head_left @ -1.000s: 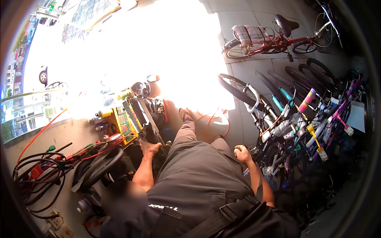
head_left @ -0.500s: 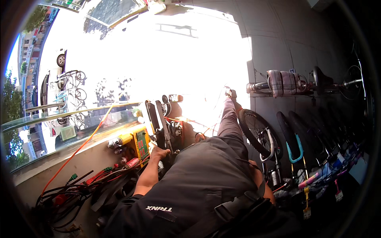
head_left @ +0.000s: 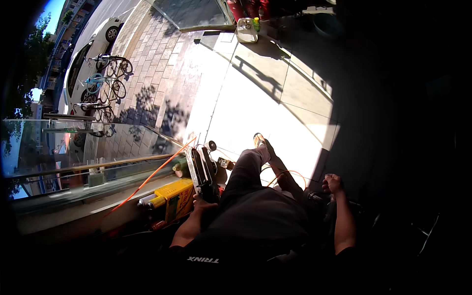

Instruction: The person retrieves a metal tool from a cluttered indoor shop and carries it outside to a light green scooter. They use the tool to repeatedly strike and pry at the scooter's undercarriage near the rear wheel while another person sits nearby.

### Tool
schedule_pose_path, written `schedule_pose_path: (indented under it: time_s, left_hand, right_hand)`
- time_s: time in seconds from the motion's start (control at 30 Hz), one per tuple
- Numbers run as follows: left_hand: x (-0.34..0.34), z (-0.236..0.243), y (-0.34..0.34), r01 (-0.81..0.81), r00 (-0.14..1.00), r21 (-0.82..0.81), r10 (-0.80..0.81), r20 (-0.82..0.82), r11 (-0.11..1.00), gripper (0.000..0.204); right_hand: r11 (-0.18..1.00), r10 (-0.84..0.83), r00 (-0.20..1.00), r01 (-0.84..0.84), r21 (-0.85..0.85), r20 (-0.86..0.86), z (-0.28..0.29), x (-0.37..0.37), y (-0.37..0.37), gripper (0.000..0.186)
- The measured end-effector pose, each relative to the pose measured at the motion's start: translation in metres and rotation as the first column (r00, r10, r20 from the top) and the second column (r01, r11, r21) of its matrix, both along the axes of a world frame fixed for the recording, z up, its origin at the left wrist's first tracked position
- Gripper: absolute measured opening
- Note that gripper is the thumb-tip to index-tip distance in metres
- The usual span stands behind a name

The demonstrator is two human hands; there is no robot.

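Note:
My left hand (head_left: 200, 202) is closed at the near end of a long black object with silver edges (head_left: 199, 169); some of its fingers are hidden. What kind of object this is, I cannot make out. Beside that hand, on the left, sits a yellow box (head_left: 179, 196) with a silver and yellow cylinder (head_left: 153, 201) at its side. Out to the right of my body, my right hand (head_left: 333, 183) hangs in the air. Its fingers are curled in, and nothing shows in them.
An orange cord (head_left: 152, 176) slants up past the glass railing (head_left: 93, 169) on the left. Farther out stand bicycles (head_left: 105, 86) and a white car (head_left: 83, 59). A pale container (head_left: 246, 30) sits at the far door. Deep shadow hides the right side.
The view has turned, and the bikes on the right are lost in darkness. My right hand has come up from beside my body into the light. My left hand stays at the black object.

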State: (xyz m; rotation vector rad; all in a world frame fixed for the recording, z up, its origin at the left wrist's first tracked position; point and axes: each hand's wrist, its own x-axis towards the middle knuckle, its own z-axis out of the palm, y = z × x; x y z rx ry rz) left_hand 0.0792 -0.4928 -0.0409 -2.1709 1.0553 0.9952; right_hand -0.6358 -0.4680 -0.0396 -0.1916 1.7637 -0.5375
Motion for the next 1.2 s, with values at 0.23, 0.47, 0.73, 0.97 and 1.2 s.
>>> schedule_pose_path:
  time_s: [0.23, 0.47, 0.73, 0.97, 1.2]
  left_hand:
    - [-0.083, 0.032, -0.163, -0.515, 0.857, -0.054, 0.512, -0.054, 0.856, 0.124]
    - [-0.082, 0.079, -0.328, -0.595, 0.803, -0.143, 0.574, -0.164, 0.791, 0.121]
    - [-0.031, 0.087, -0.496, -0.717, 0.697, -0.121, 0.712, -0.091, 0.686, 0.126]
    - [0.009, 0.109, -0.610, -0.859, 0.512, -0.032, 0.859, -0.025, 0.511, 0.126]
    - [0.051, 0.092, -0.719, -0.921, 0.383, -0.076, 0.924, -0.004, 0.382, 0.135]
  right_hand:
    - [0.931, 0.214, 0.975, -0.186, 0.315, -0.056, -0.040, -0.095, -0.174, 0.019]
    - [0.550, 0.831, 0.546, -0.775, 0.310, -0.108, -0.078, -0.097, -0.402, 0.021]
    - [0.754, 0.651, 0.745, -0.615, 0.229, -0.144, -0.026, 0.031, -0.791, 0.017]
    - [0.508, 0.858, 0.477, -0.841, 0.185, -0.188, -0.028, 0.164, -1.081, 0.020]
    - [0.418, 0.889, 0.405, -0.908, 0.014, -0.214, -0.007, 0.339, -1.302, 0.018]
